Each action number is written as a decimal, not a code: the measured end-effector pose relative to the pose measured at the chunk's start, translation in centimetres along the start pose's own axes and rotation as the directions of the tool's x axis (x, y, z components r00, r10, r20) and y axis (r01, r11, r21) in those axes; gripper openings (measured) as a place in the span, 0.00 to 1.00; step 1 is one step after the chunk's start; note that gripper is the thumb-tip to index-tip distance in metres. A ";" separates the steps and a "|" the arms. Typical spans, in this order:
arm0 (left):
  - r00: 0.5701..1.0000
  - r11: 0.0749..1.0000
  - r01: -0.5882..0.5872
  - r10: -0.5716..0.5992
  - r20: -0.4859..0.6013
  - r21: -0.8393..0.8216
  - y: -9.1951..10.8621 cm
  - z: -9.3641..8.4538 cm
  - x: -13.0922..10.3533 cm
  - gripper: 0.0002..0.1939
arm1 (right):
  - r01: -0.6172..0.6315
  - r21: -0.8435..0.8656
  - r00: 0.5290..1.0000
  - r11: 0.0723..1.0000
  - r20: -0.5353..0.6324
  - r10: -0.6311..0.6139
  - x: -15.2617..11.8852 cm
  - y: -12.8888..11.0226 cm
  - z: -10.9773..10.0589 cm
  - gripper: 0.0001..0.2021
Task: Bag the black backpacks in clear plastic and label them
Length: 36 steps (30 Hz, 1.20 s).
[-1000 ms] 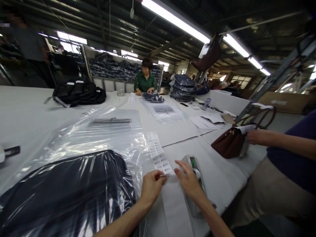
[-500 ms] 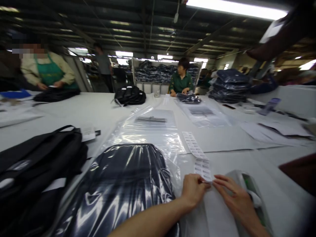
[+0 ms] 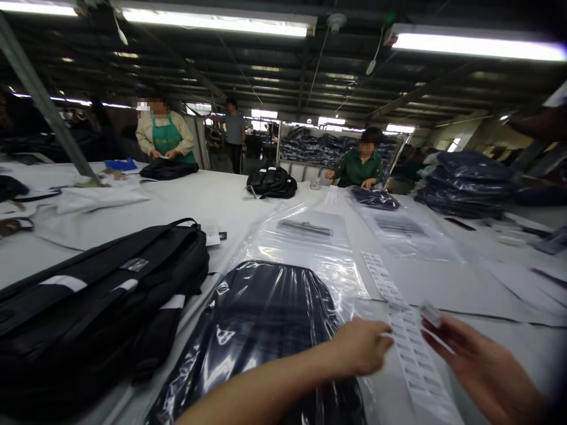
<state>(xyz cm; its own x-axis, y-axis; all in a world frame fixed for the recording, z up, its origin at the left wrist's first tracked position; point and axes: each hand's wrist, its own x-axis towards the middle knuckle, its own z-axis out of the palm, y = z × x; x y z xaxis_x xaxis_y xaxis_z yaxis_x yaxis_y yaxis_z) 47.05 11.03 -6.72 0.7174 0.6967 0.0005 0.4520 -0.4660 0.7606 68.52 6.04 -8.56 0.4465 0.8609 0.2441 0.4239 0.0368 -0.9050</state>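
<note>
A long strip of barcode labels (image 3: pixel 401 321) lies on the white table (image 3: pixel 212 200), running toward me. My left hand (image 3: pixel 361 347) pinches the strip's left edge, right beside a dark backpack in a clear plastic bag (image 3: pixel 266 330). My right hand (image 3: pixel 482 366) is raised just right of the strip. It holds one small white label (image 3: pixel 430 313) at its fingertips. Both hands are blurred.
A pile of black bags (image 3: pixel 97 295) lies at the near left. More plastic bags (image 3: pixel 310 236) stretch ahead. A person in green (image 3: pixel 361 165) sits at the far side, and another in a green apron (image 3: pixel 165 139) stands at the left. Stacked bagged backpacks (image 3: pixel 469 180) sit at the right.
My view has swung left, so the tape dispenser and the person at my right are gone. My right hand has lifted off the strip with a small label.
</note>
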 end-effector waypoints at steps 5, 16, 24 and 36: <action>0.978 0.859 0.136 -0.036 -0.207 0.494 -7.4 -10.4 -10.0 0.25 | -0.455 0.365 0.830 0.813 0.505 0.238 -1.8 -9.0 12.5 0.16; 0.969 0.778 0.235 -0.237 -0.075 0.583 -11.8 -10.8 -14.0 0.32 | -0.446 0.064 0.762 0.893 0.550 0.341 0.0 -8.9 26.2 0.08; 0.954 0.781 0.276 -0.295 -0.059 0.560 -11.5 -11.3 -13.3 0.32 | -0.382 -0.070 0.779 0.922 0.511 0.362 0.5 -7.8 27.0 0.10; 0.942 0.766 0.286 -0.334 -0.024 0.575 -11.2 -11.6 -12.6 0.35 | -0.213 -0.205 0.817 0.955 0.498 0.289 0.6 -6.1 27.8 0.11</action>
<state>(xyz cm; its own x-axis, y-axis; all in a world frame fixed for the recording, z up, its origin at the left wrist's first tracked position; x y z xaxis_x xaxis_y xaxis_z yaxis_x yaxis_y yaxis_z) 26.84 13.80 -7.69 0.5122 0.8253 -0.2379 0.8567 -0.4712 0.2099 44.27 20.40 -12.57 0.0947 0.9672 -0.2356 0.4714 -0.2520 -0.8452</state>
